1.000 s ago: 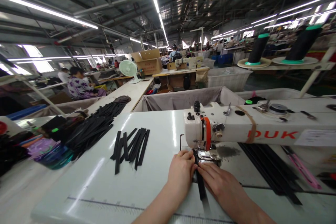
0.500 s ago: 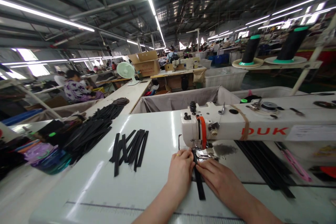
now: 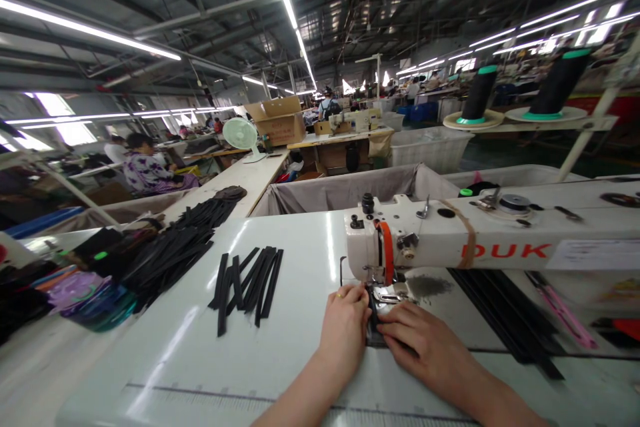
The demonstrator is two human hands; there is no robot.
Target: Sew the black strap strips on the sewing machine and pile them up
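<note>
A black strip (image 3: 373, 323) lies under my hands and runs up to the steel presser foot (image 3: 390, 295) of a white industrial sewing machine (image 3: 415, 240). My left hand (image 3: 345, 327) grips the strip's left side, close to the foot. My right hand (image 3: 423, 340) presses on it from the right, fingers over its edge. Much of the strip is hidden by my fingers. The white machine table (image 3: 165, 360) lies under both hands, and a loose group of black strips (image 3: 247, 283) sits to the left of my left hand.
A heap of black strips (image 3: 165, 260) and colourful fabric (image 3: 83, 297) lie at the far left. Long black strips (image 3: 505, 317) and a pink tool (image 3: 563, 310) lie right, under the machine arm. Thread cones (image 3: 560, 77) stand behind it. A co-worker (image 3: 147, 170) sits at the left.
The strip's tail no longer hangs down toward me; it has shortened and now ends just below my hands. My right hand has shifted slightly up and over it.
</note>
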